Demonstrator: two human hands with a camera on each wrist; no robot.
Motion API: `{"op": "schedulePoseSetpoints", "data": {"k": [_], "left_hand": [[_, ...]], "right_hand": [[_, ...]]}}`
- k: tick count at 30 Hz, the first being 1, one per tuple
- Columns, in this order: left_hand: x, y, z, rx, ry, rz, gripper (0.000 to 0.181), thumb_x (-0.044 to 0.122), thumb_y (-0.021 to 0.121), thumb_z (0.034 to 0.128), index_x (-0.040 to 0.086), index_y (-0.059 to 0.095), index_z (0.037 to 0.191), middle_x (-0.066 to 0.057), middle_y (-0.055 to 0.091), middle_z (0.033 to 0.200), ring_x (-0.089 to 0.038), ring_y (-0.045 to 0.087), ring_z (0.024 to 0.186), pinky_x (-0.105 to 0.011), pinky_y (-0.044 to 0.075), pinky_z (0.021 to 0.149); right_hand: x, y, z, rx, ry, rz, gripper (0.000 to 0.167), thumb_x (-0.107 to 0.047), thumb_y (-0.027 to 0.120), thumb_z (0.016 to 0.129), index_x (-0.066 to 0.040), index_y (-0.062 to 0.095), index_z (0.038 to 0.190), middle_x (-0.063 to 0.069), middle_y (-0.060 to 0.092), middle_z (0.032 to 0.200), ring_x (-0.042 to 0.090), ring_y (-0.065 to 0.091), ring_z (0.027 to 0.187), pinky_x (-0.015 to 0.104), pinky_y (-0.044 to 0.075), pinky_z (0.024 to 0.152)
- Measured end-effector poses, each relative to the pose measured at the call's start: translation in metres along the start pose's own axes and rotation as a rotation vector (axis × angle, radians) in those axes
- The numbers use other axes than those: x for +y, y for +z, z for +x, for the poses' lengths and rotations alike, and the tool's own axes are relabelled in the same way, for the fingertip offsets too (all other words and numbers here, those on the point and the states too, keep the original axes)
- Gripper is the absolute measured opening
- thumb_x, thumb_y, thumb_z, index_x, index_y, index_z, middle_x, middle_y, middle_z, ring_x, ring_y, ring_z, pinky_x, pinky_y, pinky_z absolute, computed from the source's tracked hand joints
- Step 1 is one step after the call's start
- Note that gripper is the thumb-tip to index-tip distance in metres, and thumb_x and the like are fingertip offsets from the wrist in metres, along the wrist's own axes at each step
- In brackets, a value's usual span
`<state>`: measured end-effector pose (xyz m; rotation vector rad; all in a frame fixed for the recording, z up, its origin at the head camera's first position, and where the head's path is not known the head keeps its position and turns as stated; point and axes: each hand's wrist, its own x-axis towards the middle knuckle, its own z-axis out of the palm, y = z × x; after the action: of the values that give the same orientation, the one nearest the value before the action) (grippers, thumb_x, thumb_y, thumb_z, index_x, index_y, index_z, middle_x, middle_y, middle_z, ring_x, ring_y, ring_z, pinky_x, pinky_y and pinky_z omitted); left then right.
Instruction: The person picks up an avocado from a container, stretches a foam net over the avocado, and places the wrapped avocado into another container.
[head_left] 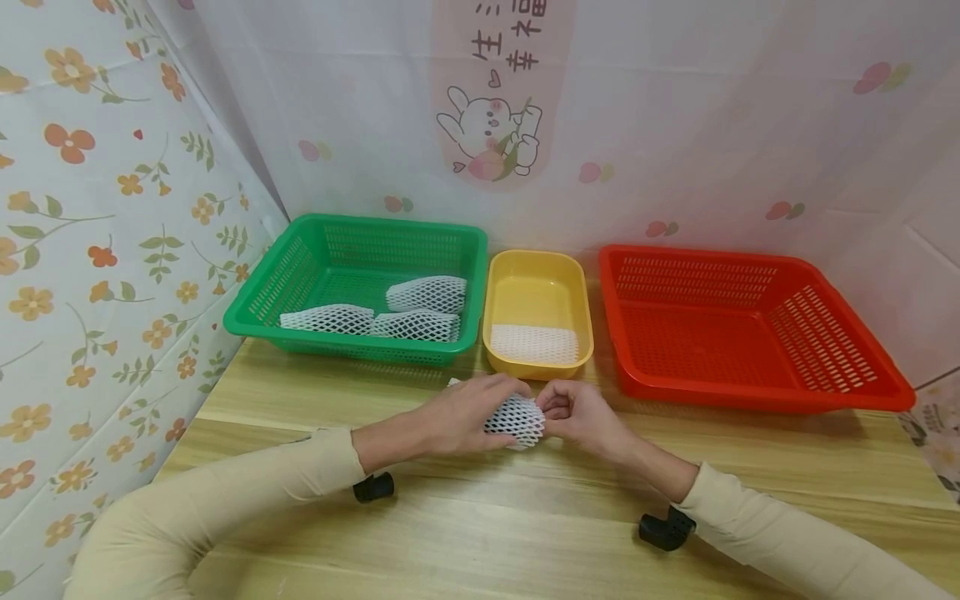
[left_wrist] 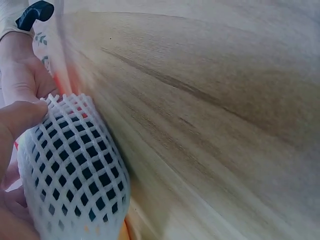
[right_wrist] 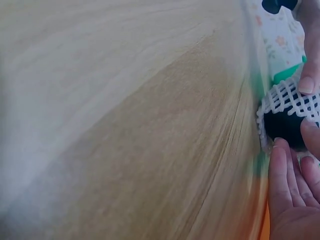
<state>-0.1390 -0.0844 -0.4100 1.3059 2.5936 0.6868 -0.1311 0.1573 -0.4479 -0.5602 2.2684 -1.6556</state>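
Over the table's middle, my left hand (head_left: pixel 468 414) grips a white foam net sleeve (head_left: pixel 517 421), its thumb along the near side. A dark, rounded object (right_wrist: pixel 285 125) sits within the sleeve; its kind cannot be told through the mesh. My right hand (head_left: pixel 588 417) pinches at the sleeve's right end. Close up in the right wrist view, the right fingertips (right_wrist: pixel 280 150) are at the dark object by the sleeve's opening. In the left wrist view the netting (left_wrist: pixel 75 165) is stretched round dark contents.
A green basket (head_left: pixel 356 283) at the left holds several dark things in white foam nets (head_left: pixel 427 294). Beside it, a yellow container (head_left: pixel 536 287) holds flat foam nets (head_left: pixel 534 343). A red basket (head_left: pixel 697 333) stands at the right. Behind them hangs a printed curtain (head_left: pixel 675 125).
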Motion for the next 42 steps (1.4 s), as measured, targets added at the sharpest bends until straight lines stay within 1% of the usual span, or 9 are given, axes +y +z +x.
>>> {"op": "schedulePoseSetpoints", "data": {"k": [4, 8, 11, 14, 17, 21, 28, 34, 42], "left_hand": [[-0.001, 0.000, 0.000, -0.013, -0.002, 0.024, 0.063, 0.039, 0.078, 0.0905, 0.015, 0.049, 0.141, 0.000, 0.057, 0.134, -0.020, 0.052, 0.123, -0.041, 0.039, 0.105], [-0.004, -0.002, -0.001, -0.050, -0.041, 0.053, 0.072, 0.045, 0.079, 0.0877, 0.016, 0.044, 0.143, -0.001, 0.055, 0.137, -0.024, 0.047, 0.130, -0.049, 0.033, 0.109], [-0.006, -0.005, -0.003, -0.070, -0.062, 0.071, 0.069, 0.049, 0.077, 0.0883, 0.018, 0.044, 0.141, -0.001, 0.054, 0.137, -0.026, 0.046, 0.131, -0.051, 0.034, 0.107], [-0.007, -0.007, -0.004, -0.077, -0.065, 0.079, 0.065, 0.051, 0.075, 0.0891, 0.021, 0.047, 0.140, -0.002, 0.054, 0.137, -0.025, 0.046, 0.130, -0.050, 0.036, 0.105], [-0.007, -0.009, -0.005, -0.087, -0.074, 0.073, 0.064, 0.050, 0.075, 0.0891, 0.021, 0.048, 0.140, -0.004, 0.055, 0.135, -0.025, 0.051, 0.125, -0.049, 0.040, 0.101], [-0.007, -0.009, -0.005, -0.100, -0.096, 0.042, 0.067, 0.046, 0.079, 0.0875, 0.020, 0.047, 0.140, -0.005, 0.057, 0.131, -0.023, 0.056, 0.115, -0.046, 0.045, 0.096], [-0.008, -0.007, -0.003, -0.136, -0.159, 0.035, 0.077, 0.047, 0.079, 0.0862, 0.014, 0.044, 0.147, -0.007, 0.053, 0.139, -0.023, 0.053, 0.122, -0.044, 0.044, 0.101], [-0.010, -0.001, -0.001, -0.146, -0.149, 0.055, 0.076, 0.044, 0.080, 0.0850, 0.014, 0.046, 0.146, -0.005, 0.054, 0.135, -0.020, 0.054, 0.116, -0.041, 0.047, 0.097], [-0.010, 0.001, -0.001, -0.137, -0.134, 0.065, 0.075, 0.042, 0.081, 0.0846, 0.014, 0.044, 0.145, -0.006, 0.055, 0.133, -0.020, 0.055, 0.113, -0.040, 0.049, 0.093]], "right_hand": [[-0.001, -0.002, 0.000, -0.004, -0.002, -0.036, 0.016, 0.009, 0.076, 0.085, 0.005, 0.065, 0.096, 0.012, 0.067, 0.096, 0.026, 0.068, 0.087, 0.029, 0.056, 0.078], [-0.004, -0.008, -0.001, -0.002, -0.002, -0.066, 0.017, 0.005, 0.078, 0.085, 0.003, 0.065, 0.096, 0.011, 0.067, 0.096, 0.026, 0.068, 0.087, 0.029, 0.056, 0.077], [-0.005, -0.013, -0.003, -0.009, -0.004, -0.095, 0.018, 0.003, 0.080, 0.085, 0.003, 0.066, 0.096, 0.011, 0.068, 0.095, 0.025, 0.068, 0.086, 0.029, 0.057, 0.075], [-0.005, -0.016, -0.005, -0.028, -0.003, -0.124, 0.017, 0.001, 0.081, 0.085, 0.002, 0.067, 0.094, 0.011, 0.068, 0.093, 0.025, 0.068, 0.083, 0.029, 0.057, 0.069], [-0.005, -0.018, -0.007, -0.046, -0.001, -0.142, 0.017, -0.001, 0.082, 0.085, 0.000, 0.067, 0.093, 0.010, 0.068, 0.091, 0.025, 0.068, 0.080, 0.028, 0.056, 0.065], [-0.005, -0.020, -0.010, -0.060, -0.001, -0.149, 0.017, 0.000, 0.082, 0.084, -0.001, 0.067, 0.093, 0.010, 0.069, 0.092, 0.025, 0.068, 0.080, 0.028, 0.056, 0.067], [-0.006, -0.024, -0.012, -0.076, -0.002, -0.144, 0.017, -0.001, 0.081, 0.085, -0.001, 0.067, 0.094, 0.009, 0.069, 0.093, 0.023, 0.067, 0.080, 0.028, 0.057, 0.069], [-0.003, -0.026, -0.013, -0.092, -0.018, -0.141, 0.015, -0.001, 0.080, 0.086, -0.002, 0.067, 0.094, 0.007, 0.071, 0.092, 0.022, 0.068, 0.079, 0.029, 0.057, 0.070], [-0.004, -0.028, -0.014, -0.117, -0.016, -0.160, 0.015, -0.003, 0.080, 0.087, -0.006, 0.067, 0.095, 0.005, 0.071, 0.092, 0.023, 0.068, 0.080, 0.030, 0.056, 0.069]]}}
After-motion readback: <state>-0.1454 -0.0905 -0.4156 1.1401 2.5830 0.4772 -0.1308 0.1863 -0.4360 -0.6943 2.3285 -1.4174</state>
